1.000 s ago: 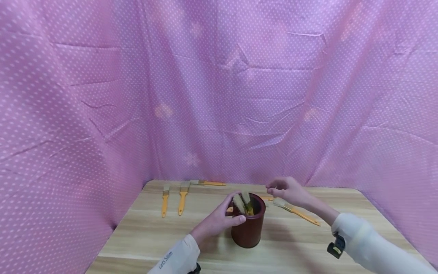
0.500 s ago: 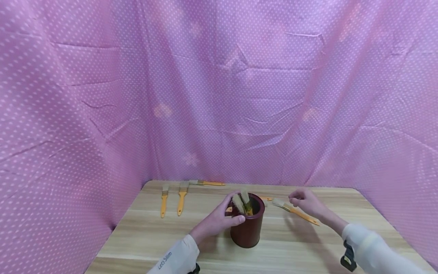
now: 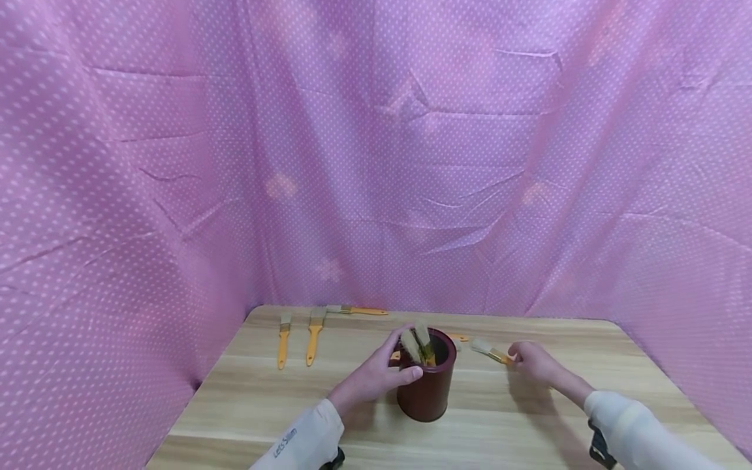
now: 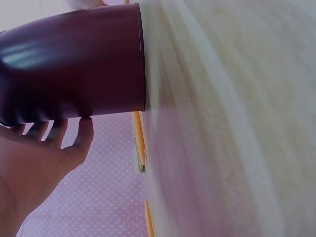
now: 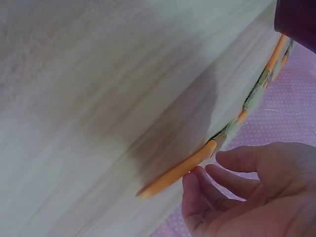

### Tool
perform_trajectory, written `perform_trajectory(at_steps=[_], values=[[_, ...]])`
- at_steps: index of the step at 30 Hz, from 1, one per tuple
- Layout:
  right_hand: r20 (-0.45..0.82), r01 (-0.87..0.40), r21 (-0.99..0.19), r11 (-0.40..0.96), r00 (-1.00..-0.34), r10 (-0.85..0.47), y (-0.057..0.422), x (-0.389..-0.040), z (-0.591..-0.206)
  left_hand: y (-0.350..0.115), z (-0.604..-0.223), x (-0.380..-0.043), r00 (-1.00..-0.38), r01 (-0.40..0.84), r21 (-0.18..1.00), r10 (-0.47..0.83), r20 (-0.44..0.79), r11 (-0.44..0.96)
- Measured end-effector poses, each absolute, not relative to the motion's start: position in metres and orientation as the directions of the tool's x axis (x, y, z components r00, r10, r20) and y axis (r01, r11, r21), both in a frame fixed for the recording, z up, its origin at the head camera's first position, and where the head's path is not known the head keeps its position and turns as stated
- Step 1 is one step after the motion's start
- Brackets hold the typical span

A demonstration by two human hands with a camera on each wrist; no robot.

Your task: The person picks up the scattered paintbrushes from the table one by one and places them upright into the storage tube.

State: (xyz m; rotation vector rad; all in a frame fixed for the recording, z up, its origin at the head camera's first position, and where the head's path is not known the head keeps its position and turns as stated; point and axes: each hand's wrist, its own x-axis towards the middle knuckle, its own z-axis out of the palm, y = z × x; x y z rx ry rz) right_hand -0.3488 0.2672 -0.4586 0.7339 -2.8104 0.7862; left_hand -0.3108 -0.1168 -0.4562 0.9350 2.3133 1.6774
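A dark red cylindrical pot (image 3: 424, 395) stands upright on the table, with paintbrushes (image 3: 421, 341) leaning bristles-up inside it. My left hand (image 3: 373, 377) holds its left side, thumb at the front near the rim; in the left wrist view the fingers (image 4: 85, 134) rest along its wall. My right hand (image 3: 537, 363) is low over a yellow-handled paintbrush (image 3: 492, 352) lying right of the pot, hiding most of the handle. In the right wrist view its thumb and loosely bent fingertips are right at the handle (image 5: 177, 175), with a gap between them.
At the back left, two upright-lying paintbrushes (image 3: 283, 343) point away from me, and a third paintbrush (image 3: 358, 311) lies crosswise near the far edge. Another brush handle (image 3: 461, 337) shows behind the pot. A pink dotted curtain (image 3: 376, 196) surrounds the wooden table (image 3: 247, 418).
My right hand has moved right and down, from beside the pot's rim to the handle of the paintbrush on the right. My left hand and the pot have stayed in place.
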Motion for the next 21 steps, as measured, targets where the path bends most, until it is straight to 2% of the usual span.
perform_trajectory(at_steps=[9,18,21], values=[[0.276,-0.508,-0.382,0.772,-0.86,-0.429,0.269,-0.345,-0.464,-0.116,-0.456,-0.311,-0.788,0.425,0.886,0.556,0.264,0.183],[0.331,-0.554,-0.39,0.736,-0.83,-0.449,0.276,-0.349,-0.469,-0.116,-0.454,-0.308,-0.794,0.418,0.89,0.549,0.26,0.183],[0.335,-0.563,-0.424,0.71,-0.825,-0.454,0.278,-0.349,-0.469,-0.115,-0.455,-0.308,-0.796,0.414,0.892,0.548,0.257,0.183]])
